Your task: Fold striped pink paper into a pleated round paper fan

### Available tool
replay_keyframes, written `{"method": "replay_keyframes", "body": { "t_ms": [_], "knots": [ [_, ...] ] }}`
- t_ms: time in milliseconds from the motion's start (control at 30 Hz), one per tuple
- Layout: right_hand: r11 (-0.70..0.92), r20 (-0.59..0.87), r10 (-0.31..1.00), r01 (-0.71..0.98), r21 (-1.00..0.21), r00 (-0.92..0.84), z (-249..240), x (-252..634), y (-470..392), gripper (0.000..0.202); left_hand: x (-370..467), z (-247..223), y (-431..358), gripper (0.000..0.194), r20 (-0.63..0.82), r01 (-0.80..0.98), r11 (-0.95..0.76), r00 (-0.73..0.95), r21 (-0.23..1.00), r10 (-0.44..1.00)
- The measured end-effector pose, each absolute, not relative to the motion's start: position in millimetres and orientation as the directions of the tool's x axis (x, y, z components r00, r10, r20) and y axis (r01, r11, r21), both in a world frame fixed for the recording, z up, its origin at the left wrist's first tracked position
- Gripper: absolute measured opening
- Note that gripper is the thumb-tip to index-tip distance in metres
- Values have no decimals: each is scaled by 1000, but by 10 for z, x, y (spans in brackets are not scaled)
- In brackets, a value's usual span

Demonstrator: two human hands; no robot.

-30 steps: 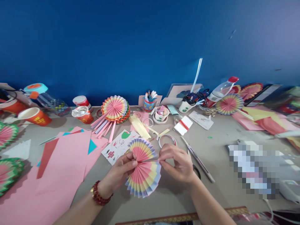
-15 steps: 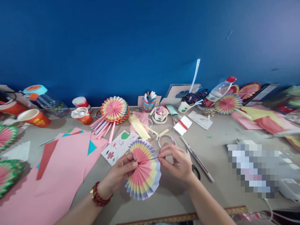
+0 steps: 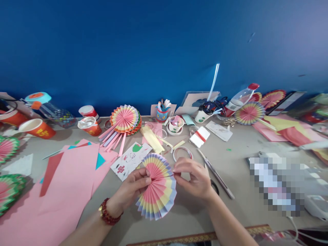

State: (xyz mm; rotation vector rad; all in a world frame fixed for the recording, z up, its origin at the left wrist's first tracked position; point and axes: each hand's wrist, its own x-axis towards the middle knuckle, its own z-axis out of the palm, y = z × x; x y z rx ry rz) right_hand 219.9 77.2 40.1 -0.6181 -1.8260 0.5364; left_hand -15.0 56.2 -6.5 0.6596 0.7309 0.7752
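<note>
**Both hands meet at the fan's open seam**

Low in the middle of the frame a pleated paper fan [image 3: 156, 189] is spread into almost a full disc just above the counter [image 3: 238, 150]. The left hand [image 3: 132, 189] comes in from the lower left and is pinched shut on the fan's hub, thumb and fingers closed on the pleats at the centre. The right hand [image 3: 196, 177] comes in from the lower right, its fingertips closed on the outer end of the last pleats. Between the two hands runs a thin dark seam, lying nearly level from hub to rim and pointing toward the right hand. That seam is the right hand's side; the hub is the left's. Scissors [image 3: 217, 177] lie just right of the right hand, a tape ring [image 3: 182, 152] just above it.
</note>
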Motion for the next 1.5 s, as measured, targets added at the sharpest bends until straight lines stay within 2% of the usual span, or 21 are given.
{"method": "replay_keyframes", "body": {
  "t_ms": [100,167,267,367,733,933,1200,1500],
  "knots": [
    [783,710,609,127,-608,-355,409,2224,779,29,-161,-82,561,29,-339,-358,552,508,754,792],
    [794,723,599,137,-593,-343,415,2246,780,31,-168,-83,565,30,-345,-350,551,501,758,794],
    [805,740,591,170,-569,-322,424,2278,779,28,-179,-79,575,33,-345,-342,548,501,764,794],
    [805,717,583,153,-573,-382,427,2295,785,26,-189,-88,578,34,-349,-332,551,506,766,789],
    [846,706,520,177,-503,-481,369,2353,801,32,-194,-95,579,33,-371,-336,569,499,750,783],
    [844,673,519,193,-500,-528,390,2355,820,24,-208,-59,585,36,-389,-288,574,503,767,772],
    [814,646,535,127,-567,-545,375,2358,845,27,-191,4,605,34,-381,-284,581,529,763,759],
    [785,612,572,149,-601,-547,417,2339,815,24,-205,-21,611,34,-379,-261,566,522,782,764]
  ]
}}
